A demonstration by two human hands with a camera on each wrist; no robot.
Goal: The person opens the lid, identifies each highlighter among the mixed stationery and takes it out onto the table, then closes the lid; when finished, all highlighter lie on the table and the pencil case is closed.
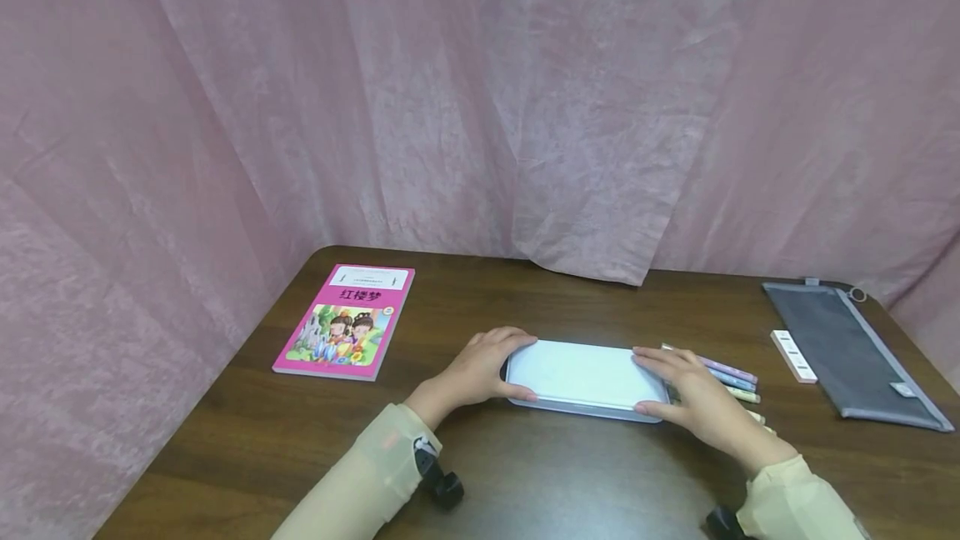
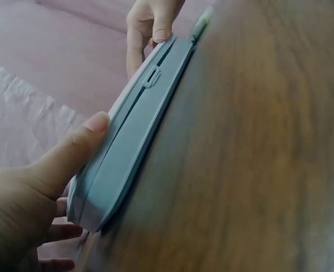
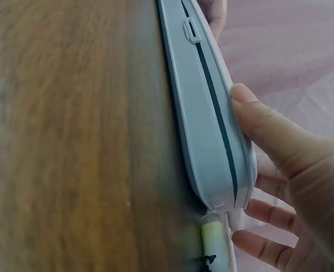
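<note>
A pale blue-white plastic pencil case (image 1: 585,375) lies flat on the table with its lid on top. A dark gap runs between lid and base along its near side (image 3: 215,102), next to a small clasp. My left hand (image 1: 480,369) grips the left end, thumb on the near edge of the lid and fingers toward the far side. At the opposite end my right hand (image 1: 693,398) holds the case in the same way. Several pastel markers (image 1: 731,377) lie beside the case, partly hidden by the right hand.
A pink picture-covered book (image 1: 345,323) lies at the left on the brown table (image 1: 480,294). To the right are a white strip-shaped object (image 1: 793,357) and a grey mesh zip pouch (image 1: 855,357). Pink curtains (image 1: 450,107) hang behind the table.
</note>
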